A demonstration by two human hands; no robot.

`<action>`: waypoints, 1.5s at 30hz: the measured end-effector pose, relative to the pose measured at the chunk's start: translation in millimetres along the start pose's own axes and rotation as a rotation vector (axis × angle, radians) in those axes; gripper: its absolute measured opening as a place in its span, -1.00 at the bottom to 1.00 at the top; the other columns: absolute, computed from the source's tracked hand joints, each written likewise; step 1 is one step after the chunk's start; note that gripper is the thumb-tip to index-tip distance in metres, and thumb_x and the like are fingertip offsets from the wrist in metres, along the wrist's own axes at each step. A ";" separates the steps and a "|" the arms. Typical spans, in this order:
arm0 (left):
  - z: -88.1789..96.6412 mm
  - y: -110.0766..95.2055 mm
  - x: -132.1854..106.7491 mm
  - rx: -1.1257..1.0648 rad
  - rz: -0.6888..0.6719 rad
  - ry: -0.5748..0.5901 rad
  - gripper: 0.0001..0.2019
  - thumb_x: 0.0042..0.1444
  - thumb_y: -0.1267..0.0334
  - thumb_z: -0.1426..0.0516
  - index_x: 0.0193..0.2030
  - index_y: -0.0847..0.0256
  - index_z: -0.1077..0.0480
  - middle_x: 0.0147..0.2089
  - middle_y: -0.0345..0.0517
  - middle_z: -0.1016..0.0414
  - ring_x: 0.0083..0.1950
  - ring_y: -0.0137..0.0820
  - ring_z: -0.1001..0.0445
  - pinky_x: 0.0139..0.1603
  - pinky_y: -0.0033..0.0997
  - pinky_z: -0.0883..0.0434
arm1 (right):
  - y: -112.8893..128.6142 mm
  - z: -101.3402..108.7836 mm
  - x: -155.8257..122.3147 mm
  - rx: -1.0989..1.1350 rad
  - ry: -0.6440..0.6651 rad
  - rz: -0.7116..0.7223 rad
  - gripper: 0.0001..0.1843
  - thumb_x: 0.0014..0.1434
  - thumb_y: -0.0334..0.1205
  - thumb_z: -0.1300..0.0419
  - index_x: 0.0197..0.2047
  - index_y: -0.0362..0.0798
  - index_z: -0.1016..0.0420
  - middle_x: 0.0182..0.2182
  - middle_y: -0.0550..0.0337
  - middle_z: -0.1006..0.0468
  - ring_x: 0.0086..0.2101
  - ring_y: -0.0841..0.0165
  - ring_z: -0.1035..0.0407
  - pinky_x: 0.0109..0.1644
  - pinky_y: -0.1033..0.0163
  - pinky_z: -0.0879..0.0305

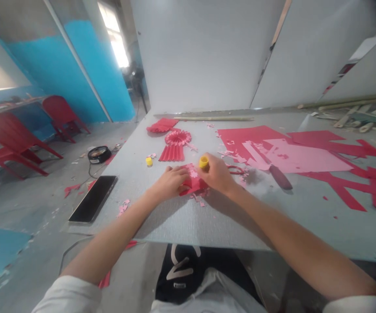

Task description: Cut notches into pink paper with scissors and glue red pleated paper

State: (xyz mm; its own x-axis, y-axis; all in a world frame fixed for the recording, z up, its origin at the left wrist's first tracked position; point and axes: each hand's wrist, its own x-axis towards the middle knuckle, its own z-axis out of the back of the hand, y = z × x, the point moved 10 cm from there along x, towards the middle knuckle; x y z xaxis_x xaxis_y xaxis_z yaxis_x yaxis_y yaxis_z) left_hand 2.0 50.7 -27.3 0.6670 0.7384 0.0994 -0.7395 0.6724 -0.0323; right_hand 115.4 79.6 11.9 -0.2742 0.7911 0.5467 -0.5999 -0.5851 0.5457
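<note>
My left hand [175,180] grips the left side of a small red paper piece [192,184], its fingers bent over the edge. Pale pink cut-out shapes lie on that paper. A yellow glue stick [203,162] is in my closed right hand [217,174], held over the paper's upper right. Its yellow cap [149,161] stands on the table to the left. Just beyond my hands are a round pleated red rosette [178,138] and a folded red paper fan [171,153]. Scissors with red handles [236,170] lie beside my right hand, partly hidden.
Red paper sheets [253,134], a pink sheet [301,156] and a knife with a dark red handle [281,177] lie on the right. A phone [93,199] rests at the table's left edge. Bamboo strips [364,113] are piled far right. Paper scraps [123,208] are scattered about.
</note>
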 end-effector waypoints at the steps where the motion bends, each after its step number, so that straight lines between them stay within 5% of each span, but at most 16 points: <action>1: -0.3 1.0 0.1 -0.003 0.007 0.004 -0.84 0.27 0.19 -0.15 -0.09 0.18 -0.47 0.08 0.01 -0.52 0.13 -0.14 -0.40 -0.04 -0.21 -0.20 | 2.8 -3.2 -0.4 0.029 0.019 -0.006 -0.86 0.20 -0.16 -0.15 -0.32 0.01 -0.27 -0.45 0.19 -0.43 -0.44 0.33 -0.26 -0.29 0.25 -0.13; 7: -1.9 2.3 -0.3 -0.029 0.009 -0.007 -0.84 0.27 0.19 -0.15 -0.08 0.17 -0.46 0.12 0.01 -0.51 0.16 -0.15 -0.40 -0.04 -0.23 -0.20 | 2.7 -24.6 -3.0 -0.018 0.150 -0.043 -0.82 0.18 -0.18 -0.17 -0.36 0.02 -0.22 -0.51 0.25 -0.38 -0.50 0.36 -0.18 -0.36 0.25 -0.04; 16: -1.1 2.5 0.3 -0.009 0.016 -0.003 -0.83 0.26 0.17 -0.16 -0.09 0.19 -0.46 0.09 0.05 -0.52 0.15 -0.12 -0.42 -0.05 -0.21 -0.22 | -5.1 2.9 -0.3 0.035 -0.001 -0.036 -0.84 0.19 -0.16 -0.16 -0.34 0.01 -0.24 -0.48 0.22 -0.43 -0.46 0.34 -0.26 -0.31 0.25 -0.13; 22: -1.0 3.4 -0.7 -0.039 0.015 -0.019 -0.81 0.25 0.19 -0.17 -0.03 0.14 -0.46 0.12 0.01 -0.52 0.17 -0.14 -0.40 -0.03 -0.21 -0.22 | 7.9 -23.2 -6.5 0.020 0.162 -0.013 -0.80 0.16 -0.18 -0.17 -0.39 0.03 -0.19 -0.50 0.25 -0.40 -0.49 0.37 -0.20 -0.37 0.26 -0.05; 31: 1.2 2.2 -1.2 -0.013 0.020 -0.021 -0.83 0.27 0.16 -0.15 -0.10 0.18 -0.47 0.08 0.02 -0.53 0.15 -0.13 -0.41 -0.03 -0.20 -0.22 | 4.0 1.3 -1.4 -0.010 0.003 0.010 -0.86 0.19 -0.19 -0.14 -0.35 0.01 -0.24 -0.46 0.19 -0.42 -0.45 0.33 -0.25 -0.31 0.24 -0.11; 37: 0.9 1.8 -1.0 -0.008 0.008 -0.031 -0.84 0.25 0.18 -0.16 -0.10 0.17 -0.47 0.05 0.02 -0.53 0.12 -0.15 -0.41 -0.04 -0.22 -0.22 | -3.1 -21.4 1.1 -0.037 0.099 -0.045 -0.87 0.16 -0.18 -0.17 -0.35 0.01 -0.28 -0.51 0.23 -0.41 -0.48 0.35 -0.23 -0.36 0.25 -0.08; 41: 1.5 2.6 -0.2 0.007 0.024 -0.033 -0.84 0.27 0.16 -0.15 -0.12 0.17 -0.47 0.01 0.02 -0.54 0.09 -0.15 -0.43 -0.05 -0.21 -0.22 | -20.2 -0.8 8.6 0.009 0.060 -0.108 -0.87 0.09 -0.20 -0.21 -0.39 -0.01 -0.32 -0.52 0.23 -0.43 -0.48 0.36 -0.26 -0.36 0.25 -0.13; 45: 4.4 0.8 -0.6 -0.005 0.006 -0.032 -0.82 0.28 0.13 -0.15 -0.12 0.17 -0.49 0.00 0.00 -0.54 0.06 -0.17 -0.45 -0.05 -0.21 -0.22 | -57.1 30.2 16.4 0.494 0.005 -0.310 -0.81 0.11 -0.09 -0.25 -0.29 -0.02 -0.41 -0.46 0.21 -0.50 -0.51 0.37 -0.36 -0.39 0.24 -0.30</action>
State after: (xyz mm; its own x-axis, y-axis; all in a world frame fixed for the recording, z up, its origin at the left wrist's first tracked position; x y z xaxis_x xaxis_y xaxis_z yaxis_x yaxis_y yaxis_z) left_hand 0.6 50.5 -23.0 0.6593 0.7405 0.1306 -0.7430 0.6682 -0.0379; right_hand 167.8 120.5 8.9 -0.1462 0.9388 0.3118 -0.2310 -0.3389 0.9120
